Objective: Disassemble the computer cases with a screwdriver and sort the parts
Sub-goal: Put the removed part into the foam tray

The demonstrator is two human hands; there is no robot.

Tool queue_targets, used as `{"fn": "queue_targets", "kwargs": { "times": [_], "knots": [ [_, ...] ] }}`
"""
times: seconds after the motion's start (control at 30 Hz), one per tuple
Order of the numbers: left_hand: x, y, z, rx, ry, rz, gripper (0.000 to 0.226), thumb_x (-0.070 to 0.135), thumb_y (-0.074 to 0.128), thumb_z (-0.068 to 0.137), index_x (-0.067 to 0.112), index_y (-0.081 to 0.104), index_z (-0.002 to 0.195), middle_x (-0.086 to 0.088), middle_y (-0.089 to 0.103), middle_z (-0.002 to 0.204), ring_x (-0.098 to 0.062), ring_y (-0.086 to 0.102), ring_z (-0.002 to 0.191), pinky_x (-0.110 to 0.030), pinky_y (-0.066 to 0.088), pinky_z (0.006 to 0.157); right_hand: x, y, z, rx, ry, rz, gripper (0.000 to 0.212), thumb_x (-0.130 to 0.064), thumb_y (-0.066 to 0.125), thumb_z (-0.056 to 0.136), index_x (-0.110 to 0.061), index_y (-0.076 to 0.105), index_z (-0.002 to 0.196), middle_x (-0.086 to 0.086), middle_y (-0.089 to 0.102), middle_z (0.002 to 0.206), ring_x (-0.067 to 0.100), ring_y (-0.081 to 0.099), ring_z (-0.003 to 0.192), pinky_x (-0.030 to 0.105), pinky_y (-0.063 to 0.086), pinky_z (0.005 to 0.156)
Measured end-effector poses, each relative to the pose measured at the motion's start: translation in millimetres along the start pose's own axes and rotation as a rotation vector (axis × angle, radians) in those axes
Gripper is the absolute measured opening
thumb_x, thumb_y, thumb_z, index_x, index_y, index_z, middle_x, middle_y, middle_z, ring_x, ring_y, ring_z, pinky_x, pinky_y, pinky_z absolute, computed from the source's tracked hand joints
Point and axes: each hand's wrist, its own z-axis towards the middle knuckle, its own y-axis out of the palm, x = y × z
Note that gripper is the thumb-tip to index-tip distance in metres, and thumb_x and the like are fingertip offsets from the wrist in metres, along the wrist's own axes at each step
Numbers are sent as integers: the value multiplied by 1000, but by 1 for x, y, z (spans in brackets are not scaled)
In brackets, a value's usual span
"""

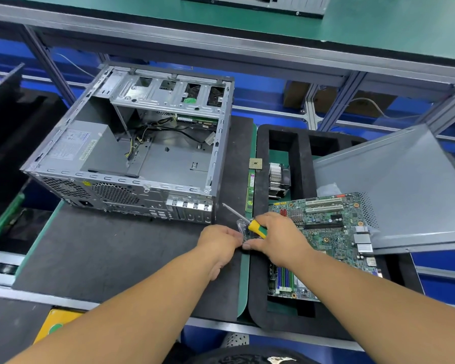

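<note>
I am watching both hands meeting at the near edge of the black mat (111, 248) on the counter (243, 271). The right hand (276, 239) is gripping the screwdriver (247, 223) by its yellow-green handle, shaft pointing up-left toward the case (132, 143). The left hand (218, 244) is pinching a small clear plastic item (242, 229) against the right fingertips; what it is I cannot tell. The case is lying open on the mat, cables and power supply showing inside. Right of it, a foam tray (304, 158) is holding the heatsink (277, 181) and the motherboard (331, 232), with the side panel (405, 185) leaning over its far corner. A RAM stick (250, 193) and a CPU (255, 163) are lying just beside the tray's left edge.
</note>
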Motion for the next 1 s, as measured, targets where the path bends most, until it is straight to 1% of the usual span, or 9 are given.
{"fn": "queue_targets", "kwargs": {
  "times": [0.13,0.27,0.4,0.47,0.53,0.63,0.83,0.97,1.0],
  "knots": [
    [1,-1,0,-23,-51,-89,9,21,75,93,20,77,84,8,56,54,-4,36,32,-11,24,36,2,0,3,-6,51,46,43,-59,87,69,-29,64,89,-9,59,99,14,57,89,32,47,74],
    [2,-1,0,-36,-96,-150,8,21,73,95,20,77,87,2,57,65,-11,34,41,-12,23,37,2,-1,3,-11,95,84,47,-59,88,68,-28,67,97,-9,60,100,16,59,89,37,54,79],
    [4,0,4,-58,-160,-179,6,21,72,95,19,78,95,-4,52,69,-15,29,45,-14,21,39,5,1,1,-2,103,127,51,-58,88,69,-26,69,103,-11,58,95,15,58,86,28,48,69],
    [4,1,6,-72,-183,-202,9,21,71,95,16,78,98,-5,47,68,-14,26,42,-15,19,39,6,1,0,3,118,157,54,-58,89,68,-26,70,106,-8,63,97,17,61,89,32,52,75],
    [5,2,7,-99,-211,-219,10,23,70,96,15,76,94,-3,41,65,-12,22,40,-16,17,39,7,1,-2,-1,132,184,52,-57,90,67,-26,71,105,-2,68,99,21,65,91,39,56,82],
    [6,2,10,-153,-250,-234,20,31,68,99,14,71,88,2,28,60,-11,16,42,-17,12,38,8,2,-3,5,137,219,49,-55,91,67,-28,72,103,0,72,99,21,67,93,40,57,84],
    [15,0,14,-197,-258,-222,17,23,63,97,9,72,96,6,24,47,-10,13,35,-16,10,37,9,1,-2,-15,154,209,54,-58,89,66,-26,71,106,3,73,101,24,69,95,43,58,85],
    [24,0,12,-190,-252,-168,4,17,63,86,13,62,85,4,20,54,-12,10,39,-16,9,43,10,2,0,-29,152,183,51,-58,90,66,-31,71,105,-1,72,100,22,68,93,41,58,83],
    [24,1,11,-183,-239,-140,10,17,65,84,15,56,81,3,20,57,-13,10,40,-16,9,44,11,3,0,-31,154,184,53,-57,90,66,-32,71,107,-2,72,104,22,68,95,39,57,83]
  ]
}}
